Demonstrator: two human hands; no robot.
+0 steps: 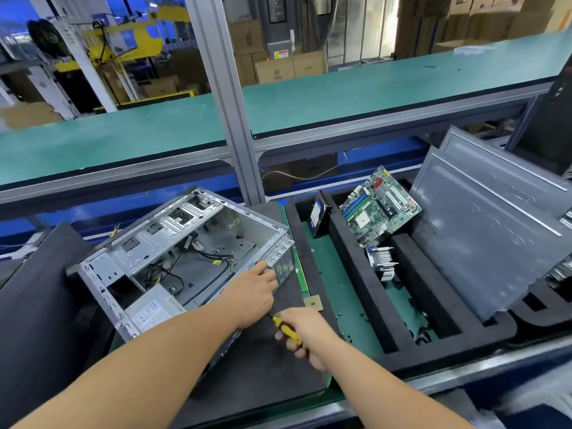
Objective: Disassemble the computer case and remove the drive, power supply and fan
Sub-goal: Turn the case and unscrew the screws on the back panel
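I see an evenly bright, soft overhead light and faint shadows — straight rails bow at the wide-angle edges, the lower right corner smears into blur, and the far background looks hazy.

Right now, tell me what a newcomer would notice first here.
The open computer case lies on its side at centre left, with the left hand touching its near corner. The right hand grips a yellow screwdriver just beside it. To the right, a green circuit board leans in a black foam tray.
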